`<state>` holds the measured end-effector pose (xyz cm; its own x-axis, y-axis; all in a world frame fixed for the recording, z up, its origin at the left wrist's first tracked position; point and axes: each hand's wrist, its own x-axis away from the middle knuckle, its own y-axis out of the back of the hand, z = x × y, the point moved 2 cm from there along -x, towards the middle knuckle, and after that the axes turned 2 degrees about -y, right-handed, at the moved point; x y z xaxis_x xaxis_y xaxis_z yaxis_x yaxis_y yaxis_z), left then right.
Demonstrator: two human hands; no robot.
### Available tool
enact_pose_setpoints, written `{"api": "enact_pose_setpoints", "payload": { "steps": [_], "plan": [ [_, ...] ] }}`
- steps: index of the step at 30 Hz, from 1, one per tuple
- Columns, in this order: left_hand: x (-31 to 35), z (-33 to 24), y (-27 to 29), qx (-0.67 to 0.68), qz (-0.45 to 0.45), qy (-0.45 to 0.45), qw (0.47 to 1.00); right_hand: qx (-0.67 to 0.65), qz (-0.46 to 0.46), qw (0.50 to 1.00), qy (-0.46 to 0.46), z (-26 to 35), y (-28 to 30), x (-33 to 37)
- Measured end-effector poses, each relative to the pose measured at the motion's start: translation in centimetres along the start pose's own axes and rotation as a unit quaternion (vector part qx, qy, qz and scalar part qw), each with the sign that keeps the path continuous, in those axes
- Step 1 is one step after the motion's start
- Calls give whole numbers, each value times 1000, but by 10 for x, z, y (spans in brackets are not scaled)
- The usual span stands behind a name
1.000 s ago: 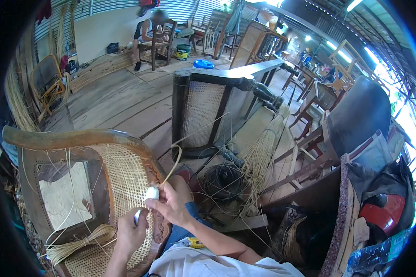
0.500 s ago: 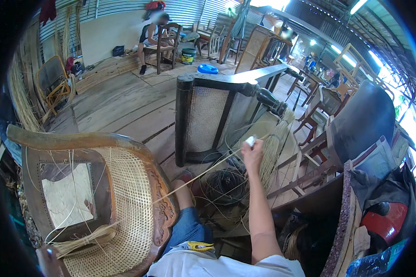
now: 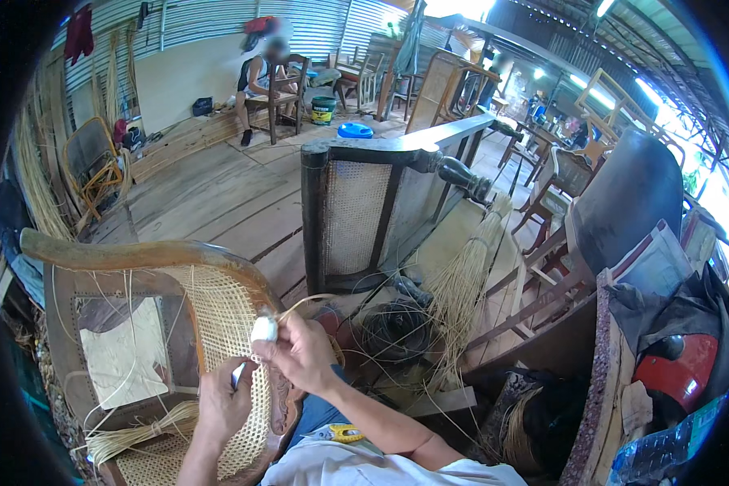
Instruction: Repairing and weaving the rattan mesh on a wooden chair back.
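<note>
A wooden armchair [image 3: 138, 253] with a woven cane back and seat stands at my lower left. Over its carved edge, my right hand [image 3: 304, 356] is closed on a pale cane strand [image 3: 304, 304], whose free end curves off to the right. A white piece [image 3: 264, 329] shows at its fingertips; I cannot tell whether it is a finger wrap or a held thing. Just below, my left hand [image 3: 225, 398] is pinched, with a small blue-white bit [image 3: 237, 373] between the fingers, too small to name. A tied bundle of cane strands [image 3: 142, 433] lies on the seat.
Ahead stands a dark wooden frame with cane panels [image 3: 312, 219]. Beside it are a long cane bundle [image 3: 462, 287] and a dark coil [image 3: 397, 330]. A yellow-handled tool [image 3: 338, 433] rests on my lap. Chairs crowd the right; a person [image 3: 259, 77] sits on the far side.
My right hand has come back from far right to the chair's edge with the strand. My left hand has risen from the lower left corner to meet it. The view has shifted slightly.
</note>
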<state>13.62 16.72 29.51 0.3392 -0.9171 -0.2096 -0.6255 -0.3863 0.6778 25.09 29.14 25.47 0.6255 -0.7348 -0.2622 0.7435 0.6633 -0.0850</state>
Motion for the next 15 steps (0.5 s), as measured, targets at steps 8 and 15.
{"api": "enact_pose_setpoints", "payload": {
  "steps": [8, 15],
  "plan": [
    [28, 8, 84, -75, 54, 10, 996, 174, -243, 953, 46, -21, 143, -43],
    [173, 225, 288, -286, -201, 121, 929, 156, -373, 914, 26, -23, 284, -57]
  ]
}}
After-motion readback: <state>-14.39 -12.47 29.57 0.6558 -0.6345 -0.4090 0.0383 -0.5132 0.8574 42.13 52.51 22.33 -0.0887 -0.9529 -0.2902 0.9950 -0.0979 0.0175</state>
